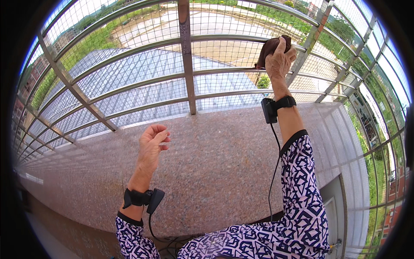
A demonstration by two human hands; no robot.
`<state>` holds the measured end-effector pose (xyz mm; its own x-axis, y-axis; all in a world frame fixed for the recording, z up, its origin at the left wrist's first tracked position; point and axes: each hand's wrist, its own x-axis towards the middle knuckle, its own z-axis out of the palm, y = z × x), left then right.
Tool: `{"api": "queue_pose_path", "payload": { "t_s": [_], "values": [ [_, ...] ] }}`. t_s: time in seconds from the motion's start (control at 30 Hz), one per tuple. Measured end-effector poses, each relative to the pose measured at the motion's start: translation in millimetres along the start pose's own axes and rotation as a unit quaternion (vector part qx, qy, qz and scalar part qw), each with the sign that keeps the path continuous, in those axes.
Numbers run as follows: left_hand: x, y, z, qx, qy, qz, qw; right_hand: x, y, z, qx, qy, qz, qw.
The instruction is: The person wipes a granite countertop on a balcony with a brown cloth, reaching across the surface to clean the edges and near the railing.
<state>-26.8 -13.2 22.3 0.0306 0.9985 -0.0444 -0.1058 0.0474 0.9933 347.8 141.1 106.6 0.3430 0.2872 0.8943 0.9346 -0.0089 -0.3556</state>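
Note:
My right hand [280,60] grips a dark brown cloth [269,51], bunched against the horizontal metal bars of a window guard [223,69]. Part of the cloth hangs down to the left of the fingers, near a lower bar. Over the granite ledge [207,168], my left hand [153,139] holds nothing visible; its fingers are loosely curled and slightly apart. Both wrists carry a black strap with a small black box, each trailing a thin cable.
Upright metal posts [186,58] and fine wire mesh enclose the ledge on the far side and the right. Beyond lies a corrugated metal roof [110,74]. At lower right is a door [334,207] with a handle. Loose black cables [173,241] hang near my body.

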Motion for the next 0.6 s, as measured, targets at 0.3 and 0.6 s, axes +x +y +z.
{"api": "queue_pose_path", "payload": {
  "t_s": [0.3,0.6],
  "values": [
    [2.8,-1.9,5.8,0.023,0.013,-0.014,1.0,-105.0,-108.8,49.2,0.075,-0.035,-0.259,0.962],
    [8.3,0.8,27.9,0.057,-0.008,-0.023,0.998,-73.4,-59.9,26.9,0.132,-0.151,-0.383,0.902]
  ]
}}
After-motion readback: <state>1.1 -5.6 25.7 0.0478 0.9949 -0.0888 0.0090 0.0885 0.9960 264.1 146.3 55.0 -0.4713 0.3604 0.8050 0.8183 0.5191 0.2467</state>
